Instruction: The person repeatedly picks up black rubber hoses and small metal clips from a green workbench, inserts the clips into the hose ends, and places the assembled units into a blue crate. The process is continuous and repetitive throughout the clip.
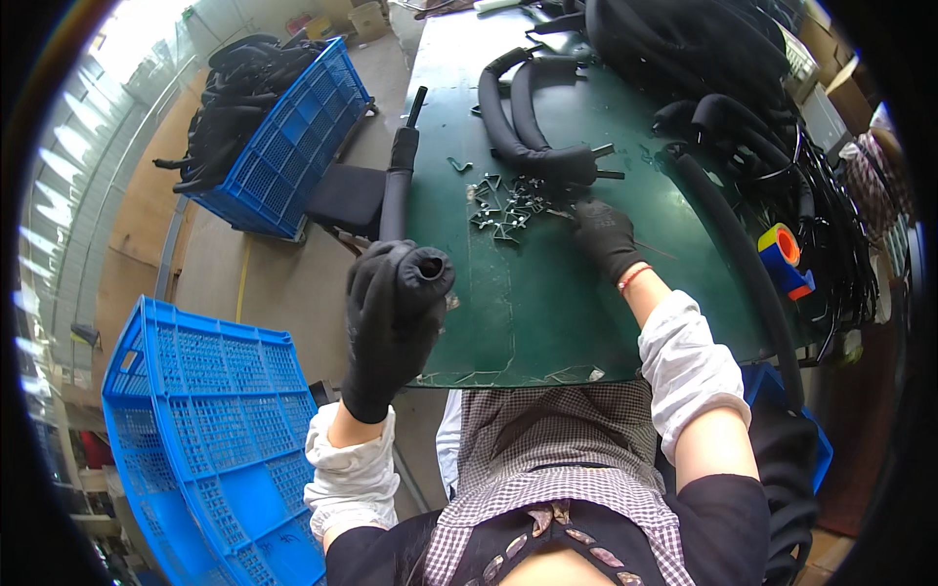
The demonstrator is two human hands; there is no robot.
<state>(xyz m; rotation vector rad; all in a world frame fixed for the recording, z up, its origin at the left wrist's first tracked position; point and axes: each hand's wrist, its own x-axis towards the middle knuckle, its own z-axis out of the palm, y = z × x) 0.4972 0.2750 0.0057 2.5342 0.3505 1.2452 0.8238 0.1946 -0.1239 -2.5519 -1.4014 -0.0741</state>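
Note:
My left hand [376, 322], in a black glove, is closed around a black foam-covered tube [395, 200]. The tube's round open end [426, 267] faces up toward me, and a bare dark rod [416, 105] sticks out of its far end. My right hand [606, 234], also gloved in black, rests on the green table beside a pile of small metal clips [508, 203]. Its fingers are curled, and what they hold is hidden. Thin slivers show on either side of that hand. Just beyond lie bent foam-covered tubes [523, 117] with bare metal ends.
Black foam tubes heap up at the table's [469, 332] far right. Tape rolls [782, 254] lie near its right edge. To the left stand a blue crate [283, 137] full of black tubes, a dark padded stool [347, 198] and a nearer blue crate [215, 430].

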